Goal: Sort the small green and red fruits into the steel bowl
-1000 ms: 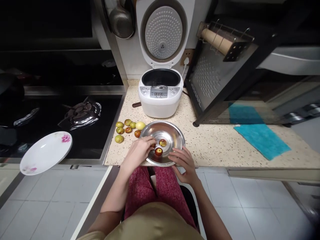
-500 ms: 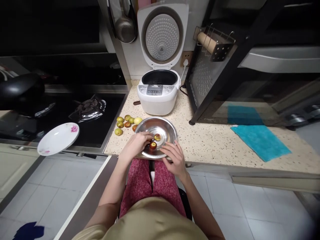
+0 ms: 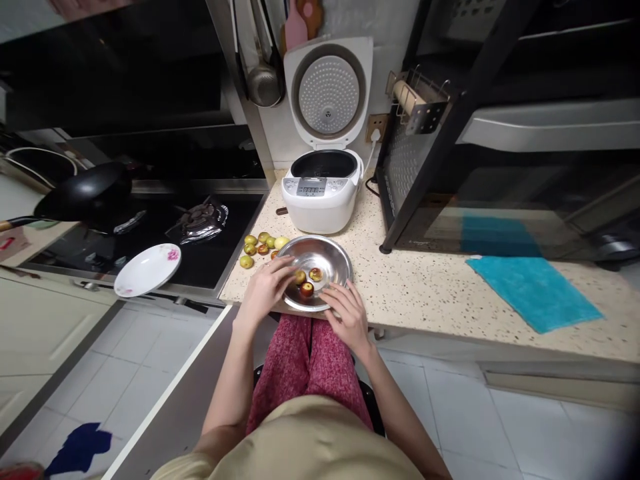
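A shiny metal bowl [image 3: 336, 250] rests at the counter's front edge. Inside it lie three small jujube-like fruits: a reddish-brown one [image 3: 307, 289], a yellow-brown one [image 3: 315, 274] and another [image 3: 300, 277] beside my left fingers. My left hand [image 3: 265, 287] reaches over the bowl's left rim, fingers stretched and open, the tips close to that last fruit. Across the bowl, my right hand [image 3: 349, 315] lies at the lower right rim with its fingers apart, the tips over the bowl's inside. Several green and brown fruits [image 3: 263, 249] lie on the counter left of the bowl.
Behind the bowl stands a white rice cooker [image 3: 320, 207], lid raised. A white plate [image 3: 147, 270] sits at the stove's front edge, with a black wok [image 3: 87, 193] farther left. A turquoise cloth [image 3: 537, 293] lies right, before a black rack [image 3: 420, 167]. An open drawer [image 3: 170, 380] is at left.
My left hand has drawn back leftward and its fingers have opened; a third fruit now shows in the bowl. My right hand stays at the rim. The view has shifted slightly.
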The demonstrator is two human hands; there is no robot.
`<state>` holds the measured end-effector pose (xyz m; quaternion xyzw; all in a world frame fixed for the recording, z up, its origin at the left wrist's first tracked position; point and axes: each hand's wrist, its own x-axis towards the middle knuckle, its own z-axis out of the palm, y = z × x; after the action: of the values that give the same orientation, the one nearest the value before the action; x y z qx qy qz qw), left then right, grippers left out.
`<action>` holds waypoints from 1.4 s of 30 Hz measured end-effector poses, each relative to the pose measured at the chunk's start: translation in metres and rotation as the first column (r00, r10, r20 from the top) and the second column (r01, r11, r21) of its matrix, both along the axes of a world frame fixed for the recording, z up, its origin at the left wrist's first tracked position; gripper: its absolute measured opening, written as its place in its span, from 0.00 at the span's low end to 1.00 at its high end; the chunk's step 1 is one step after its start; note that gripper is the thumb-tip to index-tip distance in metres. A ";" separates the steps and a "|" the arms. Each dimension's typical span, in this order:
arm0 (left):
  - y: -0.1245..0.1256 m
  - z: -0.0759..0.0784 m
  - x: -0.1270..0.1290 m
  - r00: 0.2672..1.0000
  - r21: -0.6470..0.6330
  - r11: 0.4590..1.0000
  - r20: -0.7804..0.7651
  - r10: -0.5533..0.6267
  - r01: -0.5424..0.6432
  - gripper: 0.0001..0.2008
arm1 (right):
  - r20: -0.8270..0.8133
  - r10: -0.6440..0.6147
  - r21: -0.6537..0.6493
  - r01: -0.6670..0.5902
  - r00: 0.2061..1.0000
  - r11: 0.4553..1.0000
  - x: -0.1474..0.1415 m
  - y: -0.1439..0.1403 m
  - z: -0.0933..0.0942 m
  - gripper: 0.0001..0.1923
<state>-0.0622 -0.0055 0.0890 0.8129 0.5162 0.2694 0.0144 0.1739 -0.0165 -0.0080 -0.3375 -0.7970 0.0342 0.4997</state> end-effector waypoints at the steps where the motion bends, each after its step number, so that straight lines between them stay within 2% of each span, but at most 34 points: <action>1: -0.003 -0.001 -0.004 0.999 0.030 0.999 0.028 0.034 -0.035 0.13 | -0.007 0.003 0.009 -0.003 1.000 1.000 -0.001 0.000 0.000 0.15; 4: -0.009 -0.009 -0.016 0.984 0.108 0.984 0.131 0.124 -0.138 0.14 | -0.024 0.028 0.036 -0.027 0.999 0.999 -0.003 0.000 -0.001 0.16; 8: -0.006 -0.034 -0.031 0.944 0.172 0.958 0.280 0.177 -0.230 0.17 | -0.053 0.034 0.042 -0.032 0.998 0.999 -0.003 0.001 -0.001 0.17; 12: 0.004 -0.065 -0.042 0.926 0.146 0.953 0.314 0.211 -0.267 0.17 | -0.077 0.010 0.056 -0.006 0.997 0.998 -0.003 0.004 -0.002 0.15; 15: 0.012 -0.077 -0.047 0.928 0.106 0.961 0.304 0.214 -0.256 0.18 | -0.075 -0.007 0.050 0.010 0.997 0.999 -0.003 0.005 -0.003 0.15; 22: 0.033 -0.072 -0.051 0.984 0.053 0.994 0.157 0.087 -0.096 0.21 | -0.053 -0.044 0.054 0.046 0.998 0.997 -0.002 0.004 -0.003 0.15; 29: 0.043 -0.066 -0.046 0.988 0.085 0.991 0.122 0.093 -0.104 0.18 | -0.028 -0.056 0.061 0.058 0.998 0.996 0.000 0.003 -0.004 0.15; 42: 0.041 -0.068 -0.045 0.984 0.038 0.995 0.154 0.090 -0.097 0.22 | -0.025 -0.069 0.062 0.070 0.997 0.996 -0.001 0.002 -0.005 0.15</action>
<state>-0.1071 0.0356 0.0209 0.7649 0.5450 0.3426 0.0225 0.1733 -0.0145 -0.0129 -0.3488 -0.7797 -0.0045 0.5200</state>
